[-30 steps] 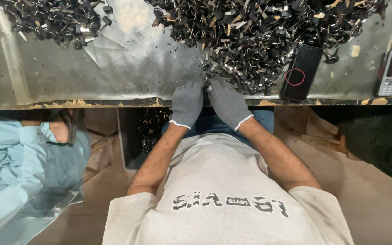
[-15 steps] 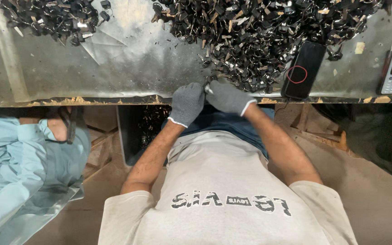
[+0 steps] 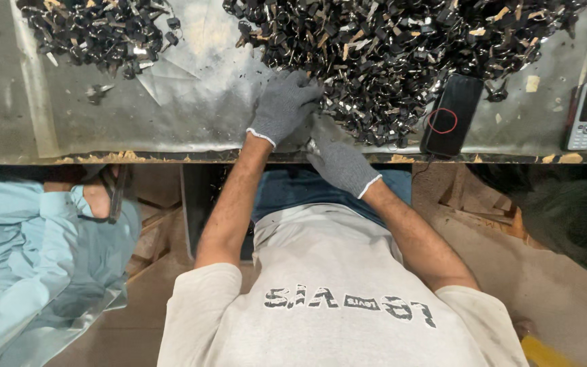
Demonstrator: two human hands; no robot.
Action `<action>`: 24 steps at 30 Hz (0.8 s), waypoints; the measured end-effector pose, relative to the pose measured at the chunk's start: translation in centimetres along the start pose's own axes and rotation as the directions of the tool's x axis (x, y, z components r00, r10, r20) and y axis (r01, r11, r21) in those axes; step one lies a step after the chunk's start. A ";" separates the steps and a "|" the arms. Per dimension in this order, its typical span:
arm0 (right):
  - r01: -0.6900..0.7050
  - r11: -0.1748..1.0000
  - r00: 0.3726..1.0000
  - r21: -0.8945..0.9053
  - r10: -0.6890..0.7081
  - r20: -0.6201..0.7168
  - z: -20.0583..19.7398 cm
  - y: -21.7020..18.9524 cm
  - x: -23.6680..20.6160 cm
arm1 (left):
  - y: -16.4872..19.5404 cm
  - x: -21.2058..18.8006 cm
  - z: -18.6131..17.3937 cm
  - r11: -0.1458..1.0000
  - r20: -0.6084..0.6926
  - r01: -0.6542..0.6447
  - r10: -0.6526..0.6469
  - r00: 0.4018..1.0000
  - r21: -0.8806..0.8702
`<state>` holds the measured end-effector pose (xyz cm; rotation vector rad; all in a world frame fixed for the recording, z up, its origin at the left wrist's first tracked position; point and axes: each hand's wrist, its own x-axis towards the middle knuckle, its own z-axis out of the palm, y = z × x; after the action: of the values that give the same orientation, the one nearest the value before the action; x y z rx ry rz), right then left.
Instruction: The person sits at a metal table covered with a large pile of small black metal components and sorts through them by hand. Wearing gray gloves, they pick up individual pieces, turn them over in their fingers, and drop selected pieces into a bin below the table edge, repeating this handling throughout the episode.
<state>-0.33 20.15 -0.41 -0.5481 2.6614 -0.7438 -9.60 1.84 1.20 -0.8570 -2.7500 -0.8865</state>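
Note:
A large heap of small black and brass-coloured metal parts covers the far right of a grey metal table. My left hand, in a grey knit glove, lies on the heap's near edge with its fingertips among the parts. My right hand, also gloved, sits at the table's front edge just below the left. Its fingers are curled around a small shiny metal part.
A smaller heap of the same parts lies at the far left. A black smartphone and a light keypad phone rest at the right. A person in light blue clothing sits to my left below the table.
My left hand has moved forward from the table's edge onto the heap. My right hand has stayed at the edge, turned slightly.

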 end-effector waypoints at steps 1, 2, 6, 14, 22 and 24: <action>-0.023 0.999 1.000 0.044 0.022 0.013 -0.2 0.1 -0.2 | 0.4 0.3 -0.1 0.999 0.004 -0.035 0.035 0.999 0.033; 0.042 0.999 0.998 0.015 -0.041 -0.041 -0.3 0.3 -0.4 | 1.1 0.1 -0.1 0.996 0.011 -0.062 0.061 0.998 0.066; 0.039 0.992 0.984 -0.120 -0.018 0.175 -0.6 0.8 -0.8 | 4.3 -2.2 0.8 0.949 -0.006 0.096 -0.102 0.995 -0.299; -0.277 0.961 0.961 -0.010 0.277 0.022 -1.4 0.7 -1.0 | 4.9 -5.4 2.4 0.974 -0.145 0.205 -0.190 0.971 0.100; -0.014 0.999 1.000 0.031 0.015 -0.017 -2.2 0.2 -0.7 | 3.5 -5.0 2.4 0.956 -0.058 0.275 -0.281 0.958 -0.098; -0.226 0.973 0.972 -0.053 0.228 0.054 -1.8 0.5 -0.2 | 2.9 -4.7 2.5 0.952 0.114 0.300 -0.291 0.950 -0.066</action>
<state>-0.98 21.43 0.78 -0.2649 2.6331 -0.5908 -3.95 2.95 -0.70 -0.5198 -3.0041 -1.0387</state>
